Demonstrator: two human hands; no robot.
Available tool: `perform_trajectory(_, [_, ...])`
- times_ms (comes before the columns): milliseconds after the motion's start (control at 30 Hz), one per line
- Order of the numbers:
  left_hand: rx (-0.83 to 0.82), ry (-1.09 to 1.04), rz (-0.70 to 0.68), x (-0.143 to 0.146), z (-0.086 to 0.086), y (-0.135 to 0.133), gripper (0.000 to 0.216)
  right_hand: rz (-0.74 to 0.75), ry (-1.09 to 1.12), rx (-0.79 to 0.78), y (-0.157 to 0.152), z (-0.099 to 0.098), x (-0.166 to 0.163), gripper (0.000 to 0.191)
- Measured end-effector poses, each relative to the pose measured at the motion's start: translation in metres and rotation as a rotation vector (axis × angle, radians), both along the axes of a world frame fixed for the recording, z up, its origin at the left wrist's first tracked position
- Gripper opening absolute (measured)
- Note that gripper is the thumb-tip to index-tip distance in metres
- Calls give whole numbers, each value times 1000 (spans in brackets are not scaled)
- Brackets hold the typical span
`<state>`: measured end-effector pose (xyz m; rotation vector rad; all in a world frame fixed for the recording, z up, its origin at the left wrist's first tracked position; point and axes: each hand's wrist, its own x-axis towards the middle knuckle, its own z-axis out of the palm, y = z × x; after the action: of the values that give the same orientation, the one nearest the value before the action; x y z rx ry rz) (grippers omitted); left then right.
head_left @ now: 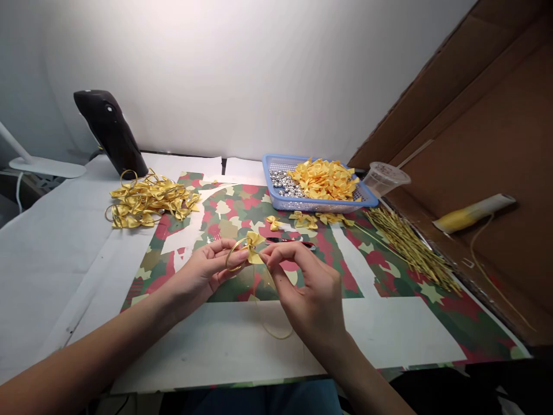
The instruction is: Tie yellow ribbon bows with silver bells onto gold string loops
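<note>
Between thumb and fingers, my left hand (pixel 219 262) pinches a yellow ribbon bow (pixel 254 249) that has a loop of gold cord (pixel 232 257) on it. My right hand (pixel 305 276) is closed at the bow's right side, its thumb and forefinger pinching thin cord. A length of that cord (pixel 276 336) hangs in a curve below the hands. Just behind them lies a small tool with red and black parts (pixel 309 245), partly hidden by my right hand. Several loose yellow bows (pixel 305 220) lie on the camouflage-patterned sheet beyond.
A blue basket (pixel 280 204) holds yellow bows and silver beads. To its right are a clear plastic cup (pixel 384 180) and a bundle of gold cords (pixel 410 248). Looped bows (pixel 149 199) are heaped at left near a black bottle-shaped object (pixel 110 132). Cardboard (pixel 484 138) walls the right side.
</note>
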<state>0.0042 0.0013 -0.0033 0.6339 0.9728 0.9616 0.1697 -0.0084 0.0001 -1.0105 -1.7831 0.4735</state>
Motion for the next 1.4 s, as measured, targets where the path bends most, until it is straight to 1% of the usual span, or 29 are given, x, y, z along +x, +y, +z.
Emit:
perform_trajectory(267, [-12, -52, 13, 1, 2, 0, 18, 0, 70, -24, 0, 2, 0, 20])
perform_trajectory(467, [-35, -46, 55, 2, 4, -1, 22, 14, 178, -152, 0, 1, -2, 10])
perform_trajectory(633, [-5, -10, 46, 0, 2, -3, 22, 16, 171, -150, -1, 0, -2, 9])
perform_trajectory(733, [2, 8, 63, -1, 0, -2, 21, -11, 162, -160, 0, -1, 1, 8])
perform_trajectory(800, [9, 11, 69, -1, -2, -2, 22, -36, 129, -165, 2, -4, 6, 6])
perform_trajectory(867, [10, 36, 77, -2, -2, -2, 23, -36, 30, -189, 4, -8, 13, 8])
perform_trajectory(967, [53, 139, 104, -3, -3, -4, 24, 18, -189, -254, 6, -15, 24, 11])
perform_trajectory(1067, [140, 247, 115, -2, -3, -6, 21, 60, -311, -318, 8, -21, 28, 12])
perform_trajectory(1133, [165, 281, 115, -2, -4, -6, 19, 85, -334, -357, 9, -22, 28, 13])
perform_trajectory(1200, [151, 274, 113, -1, -4, -6, 19, 110, -332, -376, 10, -23, 26, 13])
perform_trajectory(1333, [62, 216, 91, -1, -5, -4, 25, 143, -342, -354, 12, -21, 24, 13])
perform_trajectory(1400, [25, 190, 83, 0, -4, -4, 26, 140, -303, -331, 11, -17, 23, 12])
